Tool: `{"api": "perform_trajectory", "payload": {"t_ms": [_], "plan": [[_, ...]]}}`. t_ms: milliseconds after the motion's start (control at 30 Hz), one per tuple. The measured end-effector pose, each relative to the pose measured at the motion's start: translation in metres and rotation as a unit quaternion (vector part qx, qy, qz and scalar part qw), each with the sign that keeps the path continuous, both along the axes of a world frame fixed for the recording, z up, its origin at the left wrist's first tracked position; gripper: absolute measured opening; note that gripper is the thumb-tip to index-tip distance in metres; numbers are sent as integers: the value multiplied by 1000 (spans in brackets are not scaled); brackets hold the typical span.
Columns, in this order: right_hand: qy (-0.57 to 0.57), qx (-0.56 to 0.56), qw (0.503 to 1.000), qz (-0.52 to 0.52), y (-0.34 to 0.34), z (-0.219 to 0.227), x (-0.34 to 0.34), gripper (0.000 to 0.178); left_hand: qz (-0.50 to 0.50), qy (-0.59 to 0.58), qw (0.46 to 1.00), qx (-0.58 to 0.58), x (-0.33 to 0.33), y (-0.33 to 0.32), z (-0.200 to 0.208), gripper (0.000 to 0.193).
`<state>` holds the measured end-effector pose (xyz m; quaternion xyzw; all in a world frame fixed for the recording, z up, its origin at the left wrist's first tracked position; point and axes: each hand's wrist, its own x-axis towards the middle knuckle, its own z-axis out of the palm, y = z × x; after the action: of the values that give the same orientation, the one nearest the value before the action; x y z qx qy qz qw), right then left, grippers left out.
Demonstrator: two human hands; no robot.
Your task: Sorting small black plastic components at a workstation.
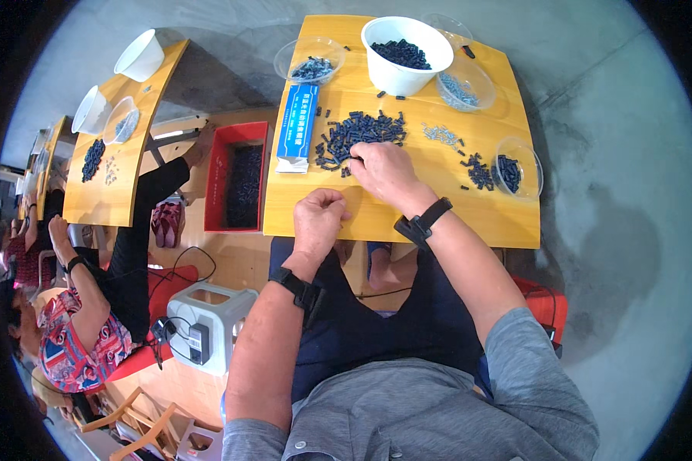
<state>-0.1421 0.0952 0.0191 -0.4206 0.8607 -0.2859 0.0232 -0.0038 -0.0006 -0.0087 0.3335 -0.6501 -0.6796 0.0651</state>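
Over the front edge of the wooden table [438, 215], my left hand [320, 223] is closed, its thumb and fingers pressed together; whatever they hold is hidden or too small to tell. My right hand [388, 170] reaches to the near edge of a pile of small black cylindrical pieces [361, 131]. Its fingertips are pinched together among those pieces, and what is between them cannot be made out. Small pale pieces [441, 134] lie scattered to the right of the pile. Farther right, more dark pieces [480, 173] lie beside a clear bowl [529, 184] that holds similar ones.
Behind the pile stands a white tub [388, 79] of black pieces, flanked by clear bowls [283, 65] [480, 81] of small parts. A blue-and-white box [297, 123] stands at the left edge. A red bin [217, 177] sits on the floor; a person [92, 315] sits at another table [123, 192].
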Motion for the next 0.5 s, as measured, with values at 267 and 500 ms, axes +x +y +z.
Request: {"api": "perform_trajectory", "payload": {"t_ms": [267, 500], "plan": [[6, 20, 1000, 5, -4, -5, -4, 17, -14, -3, 1000, -15, -1, 1, 7, 8], [-11, -14, 1000, 0, -2, -10, -5, 12, -1, -2, 1000, 3, 0, 0, 7, 9]]}}
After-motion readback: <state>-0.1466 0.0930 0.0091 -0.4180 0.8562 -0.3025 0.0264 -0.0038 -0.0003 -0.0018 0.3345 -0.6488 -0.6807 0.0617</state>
